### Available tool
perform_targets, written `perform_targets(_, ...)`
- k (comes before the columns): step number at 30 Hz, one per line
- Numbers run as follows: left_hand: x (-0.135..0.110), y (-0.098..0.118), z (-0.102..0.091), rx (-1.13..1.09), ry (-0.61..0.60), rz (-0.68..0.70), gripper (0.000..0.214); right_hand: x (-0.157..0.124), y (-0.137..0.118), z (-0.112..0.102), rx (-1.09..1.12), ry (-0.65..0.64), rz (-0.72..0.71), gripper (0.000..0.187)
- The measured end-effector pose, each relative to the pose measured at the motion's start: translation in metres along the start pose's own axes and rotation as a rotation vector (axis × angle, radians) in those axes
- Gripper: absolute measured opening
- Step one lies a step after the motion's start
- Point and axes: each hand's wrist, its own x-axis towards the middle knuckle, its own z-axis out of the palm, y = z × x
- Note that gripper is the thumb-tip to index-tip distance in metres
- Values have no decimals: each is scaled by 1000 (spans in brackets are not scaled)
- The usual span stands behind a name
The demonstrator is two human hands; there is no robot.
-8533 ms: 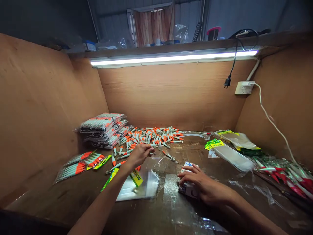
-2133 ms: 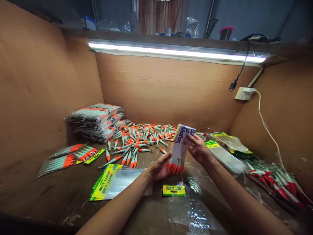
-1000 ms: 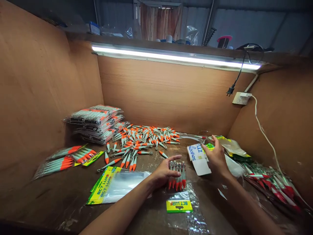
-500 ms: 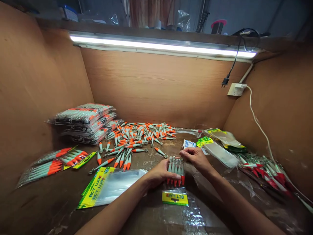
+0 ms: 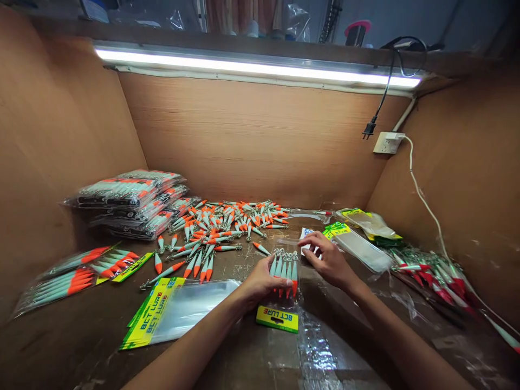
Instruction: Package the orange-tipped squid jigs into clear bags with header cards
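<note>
Bagging step, centre frame: my left hand point(image 5: 260, 281) pinched the row of lures point(image 5: 284, 269) flat inside the clear bag point(image 5: 280, 303). My right hand point(image 5: 327, 260), fingers curled, gripped the bag's mouth. Next likely needed: seat lures fully, keeping hooks off the film.

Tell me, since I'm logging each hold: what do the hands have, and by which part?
The left hand pinches a row of orange-tipped lures across its middle. The right hand touches the hooked top ends; its grip cannot be told.
</note>
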Motion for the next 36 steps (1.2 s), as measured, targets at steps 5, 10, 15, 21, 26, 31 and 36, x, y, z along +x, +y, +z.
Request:
perform_targets(5,0,5,2,72,84,32,57,-2,5,-2,-100,-148,-112,14)
perform_targets(10,-3,9,6,126,94,33,56,-3,6,-6,-156,-177,-193,10)
perform_targets(15,-3,5,7,171,135,19,63,-4,1,-8,-251,-172,-310,15)
perform_targets(21,-3,4,0,200,76,-35,74,-7,0,-6,-297,-194,-349,16)
perform_targets(26,-1,6,3,279,98,28,92,-10,-6,-1,-246,-134,-317,16)
perform_targets(31,1,1,14,274,207,31,84,-10,-9,-2,-207,-158,-323,17)
perform_targets(36,2,-2,12,191,282,-33,83,-10,-9,-4,-210,-241,-391,16)
